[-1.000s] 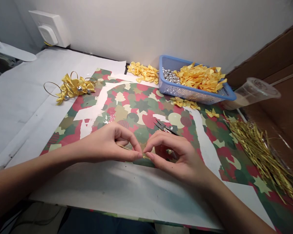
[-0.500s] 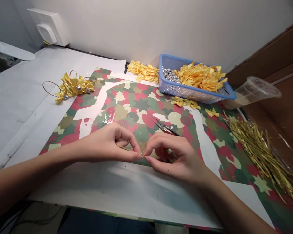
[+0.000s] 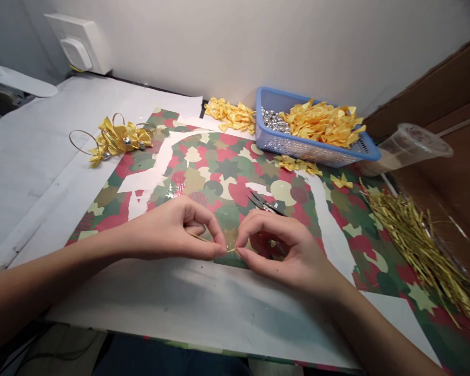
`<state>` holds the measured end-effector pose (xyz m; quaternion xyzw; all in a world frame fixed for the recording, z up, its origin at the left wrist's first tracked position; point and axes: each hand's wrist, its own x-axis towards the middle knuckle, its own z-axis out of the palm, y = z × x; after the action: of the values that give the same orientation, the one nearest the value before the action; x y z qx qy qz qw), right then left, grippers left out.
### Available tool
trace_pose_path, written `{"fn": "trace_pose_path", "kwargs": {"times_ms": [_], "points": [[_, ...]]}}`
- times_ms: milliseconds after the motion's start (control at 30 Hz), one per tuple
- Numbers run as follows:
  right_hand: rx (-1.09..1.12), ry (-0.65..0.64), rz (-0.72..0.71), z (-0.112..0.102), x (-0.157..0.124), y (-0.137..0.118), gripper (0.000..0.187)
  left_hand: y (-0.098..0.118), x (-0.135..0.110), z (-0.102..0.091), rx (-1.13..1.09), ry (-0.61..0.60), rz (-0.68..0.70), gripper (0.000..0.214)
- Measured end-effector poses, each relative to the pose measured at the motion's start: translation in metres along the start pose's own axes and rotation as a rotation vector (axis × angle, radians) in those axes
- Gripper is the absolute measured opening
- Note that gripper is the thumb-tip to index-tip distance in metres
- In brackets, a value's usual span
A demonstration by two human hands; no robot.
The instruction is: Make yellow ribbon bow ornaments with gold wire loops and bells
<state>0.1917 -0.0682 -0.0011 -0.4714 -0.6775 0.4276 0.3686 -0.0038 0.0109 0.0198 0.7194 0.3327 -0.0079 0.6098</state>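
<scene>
Cord (image 3: 231, 250), thin, golden, short span visible, left fingers (image 3: 212, 252) and right fingers (image 3: 253, 258) pinched closed on it

A dark blue cloth garment (image 3: 172, 359) is worn over the lap, seen only in part and shadowed; its cut cannot be made out. The slender left forearm (image 3: 74, 267) and right forearm (image 3: 376, 324) are left bare, narrowed towards the wrists. The left hand (image 3: 180, 232) and right hand (image 3: 284, 243) are ungloved, slim-fingered.
</scene>
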Motion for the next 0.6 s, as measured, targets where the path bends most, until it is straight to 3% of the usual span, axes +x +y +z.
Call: {"fn": "trace_pose_path", "kwargs": {"times_ms": [167,367,467,600], "points": [[0.026,-0.002,0.024,0.001,-0.001,0.001,0.007,-0.002,0.000,0.000,0.005,0.004,0.059,0.016],[0.070,0.000,0.085,0.000,-0.002,0.001,0.007,0.001,-0.003,0.001,-0.210,0.053,-0.041,0.045],[0.119,0.007,0.178,0.001,-0.001,0.004,0.009,0.001,-0.002,0.002,-0.384,-0.008,-0.056,0.041],[0.220,-0.017,0.270,0.003,0.000,0.011,0.018,-0.002,0.002,0.004,-0.406,-0.044,-0.029,0.024]]}}
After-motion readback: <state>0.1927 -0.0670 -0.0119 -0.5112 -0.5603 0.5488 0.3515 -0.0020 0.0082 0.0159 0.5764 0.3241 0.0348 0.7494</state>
